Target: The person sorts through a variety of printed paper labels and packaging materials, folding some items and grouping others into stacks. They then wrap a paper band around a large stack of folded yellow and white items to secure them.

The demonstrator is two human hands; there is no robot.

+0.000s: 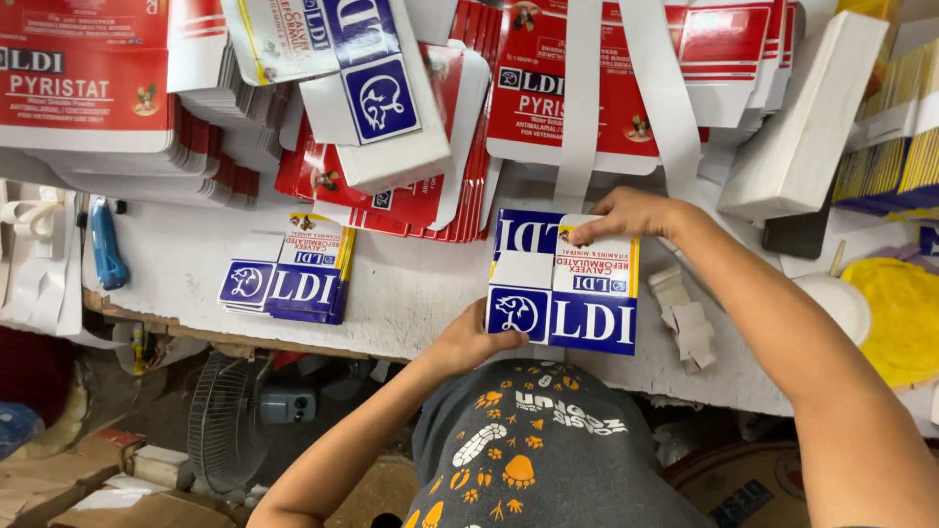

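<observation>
while both hands close on it, a stack of flat blue-and-white cartons (562, 284) lies at the near edge of a worn white worktable (401, 284), just ahead of the person's grey printed shirt. the left hand (472, 340) grips the stack's lower left corner, fingers curled under and thumb on top. the right hand (626, 215) presses down on the top edge, fingers bent, fingertips (579, 236) on the white panel. a smaller pile of the same cartons (289, 279) sits apart to the left on the table, and a blue utility knife (106, 244) lies further left. small white paper strips (690, 323) lie just right of the held stack. along the back of the table, red-and-white flat cartons (88, 88) are heaped in fanned piles, some bound with white bands (579, 98). a white block (807, 117) leans at the right, near a yellow cloth (900, 313). below the table edge, a small fan (227, 422) and cardboard scraps (88, 484) rest on the floor.
</observation>
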